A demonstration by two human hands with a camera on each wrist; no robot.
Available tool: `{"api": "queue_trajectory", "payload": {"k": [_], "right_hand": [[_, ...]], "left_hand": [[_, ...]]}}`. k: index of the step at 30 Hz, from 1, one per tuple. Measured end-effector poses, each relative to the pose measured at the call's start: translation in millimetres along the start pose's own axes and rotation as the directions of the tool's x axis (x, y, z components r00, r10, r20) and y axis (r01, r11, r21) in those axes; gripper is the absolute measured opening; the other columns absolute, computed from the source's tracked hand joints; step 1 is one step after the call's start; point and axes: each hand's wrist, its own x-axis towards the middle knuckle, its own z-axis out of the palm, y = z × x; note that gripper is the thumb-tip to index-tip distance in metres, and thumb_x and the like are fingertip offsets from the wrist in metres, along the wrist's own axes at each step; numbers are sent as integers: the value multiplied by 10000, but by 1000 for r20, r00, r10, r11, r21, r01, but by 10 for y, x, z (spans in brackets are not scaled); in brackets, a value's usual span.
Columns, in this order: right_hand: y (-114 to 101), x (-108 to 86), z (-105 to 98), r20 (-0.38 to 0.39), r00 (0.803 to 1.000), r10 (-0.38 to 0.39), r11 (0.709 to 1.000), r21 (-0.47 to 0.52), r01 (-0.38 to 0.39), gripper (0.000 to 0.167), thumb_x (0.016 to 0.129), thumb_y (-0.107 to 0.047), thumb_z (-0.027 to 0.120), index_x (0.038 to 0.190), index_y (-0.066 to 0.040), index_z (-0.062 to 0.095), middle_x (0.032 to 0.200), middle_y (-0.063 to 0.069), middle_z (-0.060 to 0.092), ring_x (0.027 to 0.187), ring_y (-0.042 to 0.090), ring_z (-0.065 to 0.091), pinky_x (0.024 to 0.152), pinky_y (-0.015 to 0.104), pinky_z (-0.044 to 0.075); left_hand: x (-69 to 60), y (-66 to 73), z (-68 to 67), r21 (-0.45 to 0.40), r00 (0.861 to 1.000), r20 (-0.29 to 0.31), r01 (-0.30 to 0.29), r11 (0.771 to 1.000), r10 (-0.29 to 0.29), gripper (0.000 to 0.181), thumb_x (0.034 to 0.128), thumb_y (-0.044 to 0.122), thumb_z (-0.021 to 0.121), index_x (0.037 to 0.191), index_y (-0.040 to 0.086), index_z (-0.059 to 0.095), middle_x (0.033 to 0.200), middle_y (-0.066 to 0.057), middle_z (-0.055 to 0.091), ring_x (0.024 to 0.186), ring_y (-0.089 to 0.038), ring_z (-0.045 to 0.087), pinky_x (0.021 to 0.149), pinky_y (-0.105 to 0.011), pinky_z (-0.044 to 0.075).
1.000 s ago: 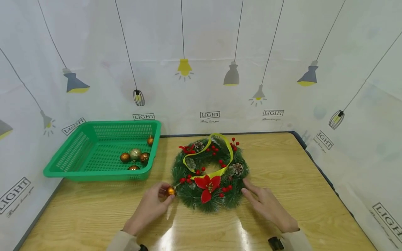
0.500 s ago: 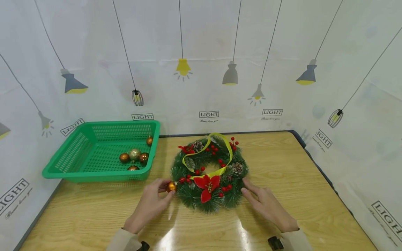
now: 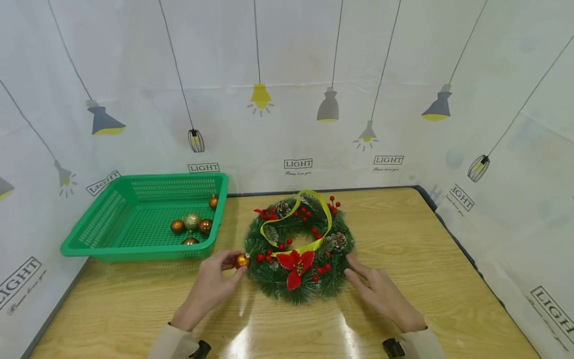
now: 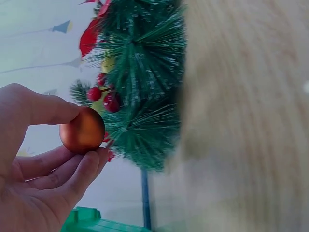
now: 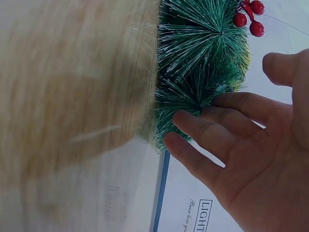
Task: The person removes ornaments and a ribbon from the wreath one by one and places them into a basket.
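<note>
A green Christmas wreath (image 3: pixel 269 281) lies on the wooden table, dressed with red berries, pinecones, a red poinsettia (image 3: pixel 296 269) and a loop of yellow ribbon (image 3: pixel 328 214). At its left edge my left hand (image 3: pixel 212 281) pinches a shiny orange bauble (image 4: pixel 83 130) between thumb and fingers, close beside the greenery. The left wrist view shows the bauble in front of the needles and berries. My right hand (image 3: pixel 384 294) rests its extended fingers against the wreath's right side. In the right wrist view those fingertips (image 5: pixel 184 121) touch the needles, with the thumb held apart.
A green plastic basket (image 3: pixel 134 252) stands at the back left, with several orange, brown and gold baubles (image 3: pixel 192 221) in its right part. Behind the wooden table (image 3: pixel 403 234) rises a white wall covering (image 3: pixel 287 134) printed with lamps.
My left hand first brought the bauble slightly up against the wreath's left edge, then drew it a little back to the left. My right hand has stayed in place.
</note>
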Motion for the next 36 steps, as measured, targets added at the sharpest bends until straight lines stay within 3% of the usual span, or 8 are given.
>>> {"api": "queue_trajectory", "payload": {"k": [2,6,10,16,22,27,31,36], "right_hand": [[-2,6,4,-3,1000,-2,1000,-5,2,561,1095,-374,440,1491,23,446,1513,214,465,370,-35,149,992,464,560],[-12,13,13,-9,1000,-13,1000,-15,13,540,1095,-339,452,1480,39,455,1498,230,476,370,-50,127,907,388,570],[-18,7,8,-14,999,-33,999,-16,33,539,1096,-333,450,1473,52,460,1489,247,479,356,-48,131,966,449,575],[-19,0,-1,-13,1000,-27,999,-17,27,541,1093,-342,454,1471,46,466,1484,245,487,352,-50,137,893,368,579],[-24,7,0,-13,1000,-25,1000,-5,25,541,1093,-338,457,1473,47,464,1483,259,482,354,-45,136,804,307,571],[-22,1,13,-15,1000,-22,999,-25,22,533,1095,-332,452,1479,38,460,1491,248,477,370,-45,123,966,445,576],[-21,6,22,-23,1000,-16,999,-31,15,534,1095,-338,451,1481,31,461,1490,243,483,377,-48,120,946,438,575],[-15,21,27,-25,999,-22,999,-29,22,535,1097,-329,449,1477,48,458,1489,251,480,397,-19,191,1004,504,553]], "left_hand": [[13,17,-34,-1,1000,-10,-25,1000,25,385,843,22,795,1198,-42,662,1113,-156,709,980,-272,720,887,-411,624],[46,31,-102,9,997,-41,-70,997,71,365,835,-6,795,1171,-57,664,1083,-157,713,955,-278,724,854,-397,633],[93,37,-163,30,990,-66,-121,992,122,334,835,-11,795,1145,-48,675,1047,-146,718,925,-268,728,813,-364,641],[186,65,-288,62,980,-98,-169,984,175,325,848,5,792,1146,-53,678,1034,-160,718,896,-280,727,779,-376,645],[278,32,-518,99,978,-141,-141,985,154,330,870,39,784,1176,-30,681,1054,-161,725,934,-298,723,797,-403,641],[299,-31,-675,94,977,-162,-124,988,138,319,898,48,755,1198,-24,673,1046,-162,731,947,-298,719,800,-423,637],[315,-80,-780,89,973,-181,-126,988,140,309,905,66,751,1192,-20,677,1039,-159,731,934,-287,716,773,-406,639],[344,-162,-942,104,974,-198,-86,991,106,333,944,130,724,1236,-16,656,1073,-176,722,958,-301,704,791,-313,631]]}}
